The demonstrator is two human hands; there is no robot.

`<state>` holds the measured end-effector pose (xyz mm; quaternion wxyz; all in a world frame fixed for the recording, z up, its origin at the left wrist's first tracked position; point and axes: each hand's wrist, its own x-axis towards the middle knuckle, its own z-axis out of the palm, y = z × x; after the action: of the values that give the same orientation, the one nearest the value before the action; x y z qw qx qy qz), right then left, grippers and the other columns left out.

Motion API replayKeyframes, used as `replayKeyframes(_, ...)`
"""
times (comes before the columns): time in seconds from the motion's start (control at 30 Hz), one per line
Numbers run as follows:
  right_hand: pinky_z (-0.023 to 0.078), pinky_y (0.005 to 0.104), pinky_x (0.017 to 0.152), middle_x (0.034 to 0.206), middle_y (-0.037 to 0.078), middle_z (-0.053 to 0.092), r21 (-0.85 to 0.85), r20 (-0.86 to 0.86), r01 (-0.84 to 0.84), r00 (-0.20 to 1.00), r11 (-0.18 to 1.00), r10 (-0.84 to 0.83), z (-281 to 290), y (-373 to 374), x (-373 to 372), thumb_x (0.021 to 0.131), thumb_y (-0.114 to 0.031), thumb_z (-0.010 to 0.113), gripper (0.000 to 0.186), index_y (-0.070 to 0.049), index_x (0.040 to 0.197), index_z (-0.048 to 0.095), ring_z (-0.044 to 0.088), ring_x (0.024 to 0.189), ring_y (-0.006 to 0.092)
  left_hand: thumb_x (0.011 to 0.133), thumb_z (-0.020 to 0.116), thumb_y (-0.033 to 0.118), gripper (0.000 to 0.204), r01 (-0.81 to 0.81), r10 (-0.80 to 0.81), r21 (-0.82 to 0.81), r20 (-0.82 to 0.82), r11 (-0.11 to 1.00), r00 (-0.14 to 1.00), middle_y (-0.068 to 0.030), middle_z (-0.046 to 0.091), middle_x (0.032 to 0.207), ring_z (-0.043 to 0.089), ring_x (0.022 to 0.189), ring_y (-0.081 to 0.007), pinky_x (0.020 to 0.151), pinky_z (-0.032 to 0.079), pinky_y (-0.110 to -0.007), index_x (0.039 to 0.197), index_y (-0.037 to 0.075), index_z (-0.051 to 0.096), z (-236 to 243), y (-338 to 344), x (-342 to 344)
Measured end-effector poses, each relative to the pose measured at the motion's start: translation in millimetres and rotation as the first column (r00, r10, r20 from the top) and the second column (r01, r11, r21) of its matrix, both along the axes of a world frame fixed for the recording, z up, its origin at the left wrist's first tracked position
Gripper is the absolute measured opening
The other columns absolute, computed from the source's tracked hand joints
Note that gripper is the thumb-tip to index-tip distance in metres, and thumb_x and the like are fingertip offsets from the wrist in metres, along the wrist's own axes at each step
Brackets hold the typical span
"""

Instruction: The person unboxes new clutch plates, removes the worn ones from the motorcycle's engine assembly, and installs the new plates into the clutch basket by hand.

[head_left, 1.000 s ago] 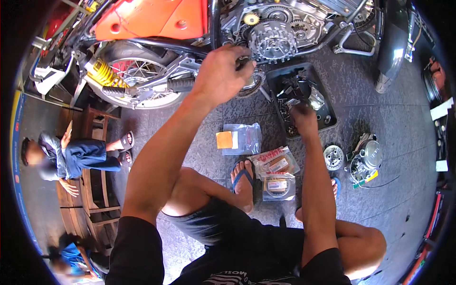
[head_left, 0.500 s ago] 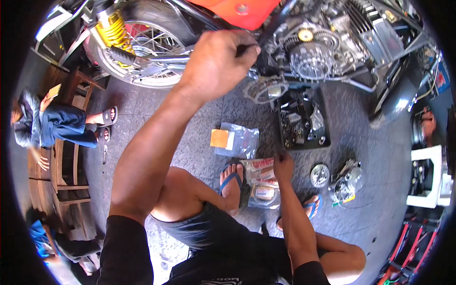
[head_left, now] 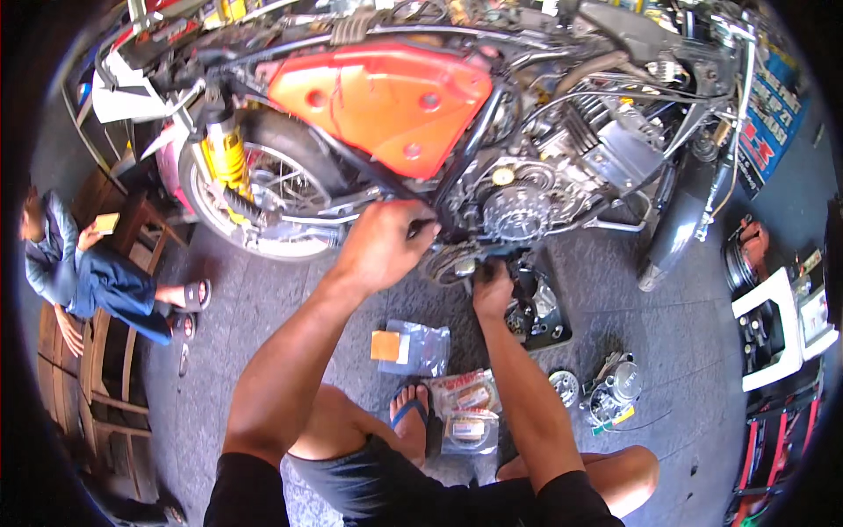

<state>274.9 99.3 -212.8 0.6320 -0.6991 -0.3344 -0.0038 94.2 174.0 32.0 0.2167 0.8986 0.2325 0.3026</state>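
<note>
My left hand (head_left: 382, 246) is closed beside the dark frame at the lower left of the engine, gripping something I cannot make out. My right hand (head_left: 493, 290), fingers curled, is lower, beside a toothed ring (head_left: 443, 269) and the black parts tray (head_left: 560, 334); what it holds is hidden. Above it sit the exposed clutch basket (head_left: 514, 209) and a small yellow gear (head_left: 503, 176), in the motorcycle engine beside an orange panel (head_left: 378, 101).
Plastic packets (head_left: 464, 395), a bag with an orange card (head_left: 417, 347), a metal disc (head_left: 563, 386) and an engine cover (head_left: 615, 391) lie on the floor. A seated person (head_left: 114, 290) is at left on a wooden bench; a white stand (head_left: 773, 329) is at right.
The view has tilted, showing more motorcycle. My left hand stays near the engine; my right hand moved from the tray down to the packets, then up below the engine.
</note>
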Motion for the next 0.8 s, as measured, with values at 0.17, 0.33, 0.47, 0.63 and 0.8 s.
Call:
replayKeyframes(0.17, 0.051, 0.0473, 0.075, 0.092, 0.025, 0.066, -0.039, 0.169, 0.106, 0.981, 0.994, -0.098, -12.2, -17.4, 11.8, 0.083, -0.012, 0.065, 0.020, 0.003, 0.098, 0.063, 0.063, 0.088, 0.0458, 0.084, 0.068, 0.013, 0.019, -0.002, 0.000, -0.096, -0.027, 0.995, 1.000, -0.0207, 0.070, 0.088, 0.070, 0.082, -0.0345, 0.074, 0.054, -0.039, 0.098, 0.000, 0.070, 0.5, -11.8, 10.4)
replayKeyframes(0.33, 0.050, 0.0491, 0.075, 0.091, 0.022, 0.061, -0.054, 0.212, 0.178, 0.963, 0.983, -0.163, 10.0, -28.6, 7.3, 0.083, -0.012, 0.065, 0.023, 0.001, 0.102, 0.061, 0.060, 0.085, 0.0466, 0.085, 0.068, 0.015, 0.020, -0.002, -0.003, -0.067, -0.073, 0.998, 0.997, -0.0199, 0.070, 0.088, 0.070, 0.079, -0.0322, 0.072, 0.054, -0.037, 0.098, 0.000, 0.070, -6.1, -15.2, 24.3)
replayKeyframes(0.47, 0.051, 0.0422, 0.074, 0.090, 0.017, 0.065, -0.077, 0.327, 0.184, 0.933, 0.980, -0.149, 6.8, -28.5, 19.4, 0.084, -0.009, 0.068, 0.021, 0.002, 0.101, 0.060, 0.064, 0.083, 0.0361, 0.086, 0.068, 0.017, 0.022, -0.037, 0.027, -0.061, -0.158, 0.997, 0.987, -0.0186, 0.071, 0.087, 0.069, 0.076, -0.0295, 0.071, 0.053, -0.036, 0.099, -0.001, 0.070, -2.9, -26.0, 34.1)
replayKeyframes(0.63, 0.047, 0.0263, 0.066, 0.080, 0.004, 0.064, 0.298, -0.439, -0.407, 0.745, 0.864, 0.502, -5.7, -35.7, 39.8, 0.082, -0.007, 0.075, 0.018, 0.000, 0.094, 0.063, 0.056, 0.071, 0.0112, 0.088, 0.067, 0.016, 0.022, -0.034, 0.014, -0.102, -0.191, 0.994, 0.982, -0.0159, 0.072, 0.090, 0.068, 0.080, -0.0228, 0.074, 0.052, -0.034, 0.101, -0.002, 0.070, -8.9, -22.4, 38.6)
replayKeyframes(0.8, 0.047, 0.0233, 0.060, 0.080, 0.001, 0.065, 0.411, -0.628, -0.521, 0.433, 0.748, 0.646, 30.6, -62.9, 41.7, 0.083, -0.007, 0.076, 0.018, -0.002, 0.096, 0.065, 0.057, 0.067, 0.0080, 0.088, 0.068, 0.017, 0.025, -0.049, 0.000, -0.198, -0.239, 0.979, 0.971, -0.0158, 0.072, 0.093, 0.068, 0.085, -0.0206, 0.078, 0.052, -0.033, 0.104, -0.003, 0.069, -24.9, -11.8, 35.0)
